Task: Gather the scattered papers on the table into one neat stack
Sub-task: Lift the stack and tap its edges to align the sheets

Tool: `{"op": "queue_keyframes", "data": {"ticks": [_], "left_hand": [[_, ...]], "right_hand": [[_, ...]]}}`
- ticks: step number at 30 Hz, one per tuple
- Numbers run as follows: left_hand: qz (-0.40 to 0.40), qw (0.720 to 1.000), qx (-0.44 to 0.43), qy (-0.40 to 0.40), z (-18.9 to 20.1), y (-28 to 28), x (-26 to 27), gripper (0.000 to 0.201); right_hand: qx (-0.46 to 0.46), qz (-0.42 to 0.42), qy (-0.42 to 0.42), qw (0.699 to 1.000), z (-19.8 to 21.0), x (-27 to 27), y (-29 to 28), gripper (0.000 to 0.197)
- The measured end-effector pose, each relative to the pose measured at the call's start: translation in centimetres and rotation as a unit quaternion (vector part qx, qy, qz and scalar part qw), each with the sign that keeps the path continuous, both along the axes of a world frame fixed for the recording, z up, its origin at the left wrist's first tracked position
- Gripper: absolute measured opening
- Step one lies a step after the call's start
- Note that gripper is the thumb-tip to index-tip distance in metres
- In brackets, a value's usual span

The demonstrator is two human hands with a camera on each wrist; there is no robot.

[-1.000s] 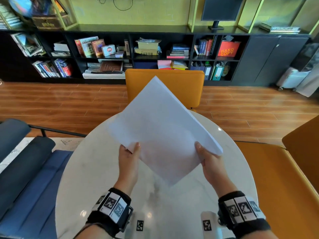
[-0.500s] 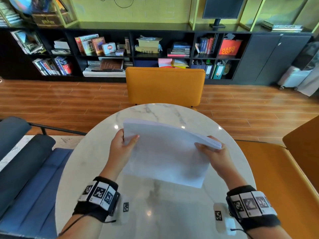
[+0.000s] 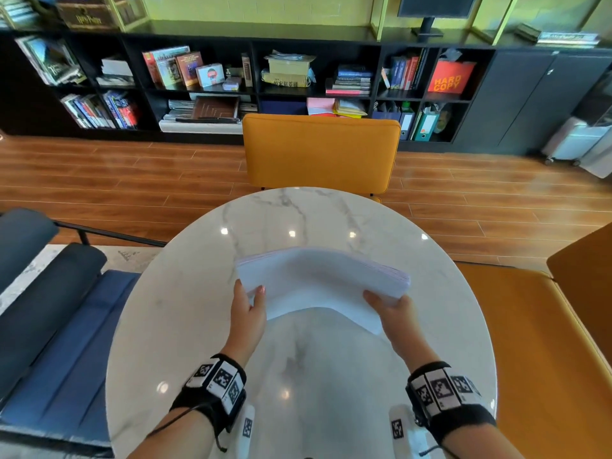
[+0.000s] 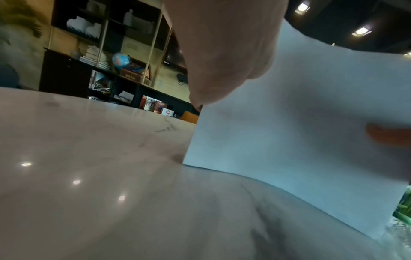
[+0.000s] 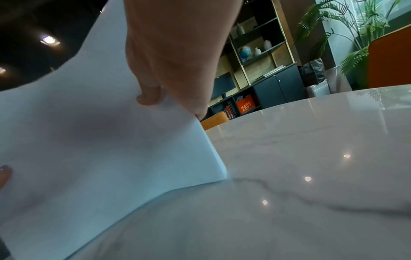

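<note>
A stack of white papers (image 3: 318, 283) stands on its lower edge on the round marble table (image 3: 198, 326), bowed in the middle and leaning toward me. My left hand (image 3: 248, 306) grips its left edge, thumb on the near face. My right hand (image 3: 387, 306) grips the right edge the same way. In the left wrist view the papers (image 4: 300, 114) touch the table (image 4: 89, 176) at their bottom edge, beside my left hand (image 4: 222, 52). Seen from the right wrist, the stack (image 5: 100, 140) meets the table (image 5: 311, 176), my right hand (image 5: 173, 61) on its edge.
An orange chair (image 3: 321, 154) stands at the table's far side and an orange bench (image 3: 546, 342) to the right. A blue padded seat (image 3: 49, 342) lies to the left. Black bookshelves (image 3: 231, 81) line the back wall.
The stack has come down from a raised diagonal tilt to level, with its lower edge now on the table. Both hands kept their grip and moved lower and forward.
</note>
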State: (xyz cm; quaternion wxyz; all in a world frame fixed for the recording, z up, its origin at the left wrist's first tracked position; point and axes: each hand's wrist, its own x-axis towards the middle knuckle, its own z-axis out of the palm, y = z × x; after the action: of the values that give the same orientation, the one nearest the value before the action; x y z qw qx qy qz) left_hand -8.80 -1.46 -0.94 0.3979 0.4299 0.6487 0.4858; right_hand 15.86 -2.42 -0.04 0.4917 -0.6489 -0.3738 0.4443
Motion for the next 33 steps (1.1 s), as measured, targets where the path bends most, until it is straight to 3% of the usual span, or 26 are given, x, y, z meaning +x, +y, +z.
{"op": "queue_keyframes", "data": {"ticks": [3, 9, 16, 20, 22, 25, 28, 30, 32, 33], "left_hand": [[0.012, 1.000, 0.019, 0.003, 0.3, 0.2, 0.0, 0.036], [-0.029, 0.999, -0.035, 0.007, -1.5, -0.7, -0.2, 0.038], [-0.008, 1.000, -0.016, 0.013, -1.4, -0.7, 0.0, 0.026], [-0.021, 0.997, -0.069, 0.011, -2.1, -0.3, -0.8, 0.041], [-0.032, 0.996, -0.078, 0.006, -2.1, 0.0, -1.0, 0.046], [-0.041, 0.997, -0.068, 0.005, -1.8, 0.2, -1.2, 0.033], [-0.039, 0.997, -0.066, 0.016, -1.0, 0.5, -1.6, 0.020], [0.000, 0.998, -0.041, 0.047, 0.3, 1.1, -2.2, 0.047], [0.047, 0.986, 0.038, 0.157, 2.9, 1.9, -2.9, 0.087], [0.033, 0.971, 0.089, 0.221, 4.5, 2.3, -3.2, 0.097]], "right_hand": [[0.013, -0.007, 0.000, 1.000, 0.2, 0.4, 0.5, 0.014], [-0.038, 0.047, -0.002, 0.998, -1.8, 0.9, -0.3, 0.018], [-0.048, 0.024, -0.004, 0.999, -1.9, 0.7, -0.4, 0.009], [-0.041, 0.054, 0.000, 0.998, -2.6, 0.4, -0.8, 0.021], [-0.047, 0.044, -0.003, 0.998, -2.6, 0.3, -0.4, 0.017], [-0.041, 0.026, -0.011, 0.999, -2.2, 0.5, -0.1, 0.008], [-0.032, 0.053, -0.028, 0.998, -1.0, 1.2, 0.3, 0.013], [-0.034, 0.082, -0.051, 0.995, 0.1, 1.8, 0.6, 0.017], [-0.038, 0.126, -0.109, 0.985, 1.4, 2.4, 1.1, 0.018], [-0.038, 0.150, -0.136, 0.979, 2.1, 2.7, 1.3, 0.018]]}}
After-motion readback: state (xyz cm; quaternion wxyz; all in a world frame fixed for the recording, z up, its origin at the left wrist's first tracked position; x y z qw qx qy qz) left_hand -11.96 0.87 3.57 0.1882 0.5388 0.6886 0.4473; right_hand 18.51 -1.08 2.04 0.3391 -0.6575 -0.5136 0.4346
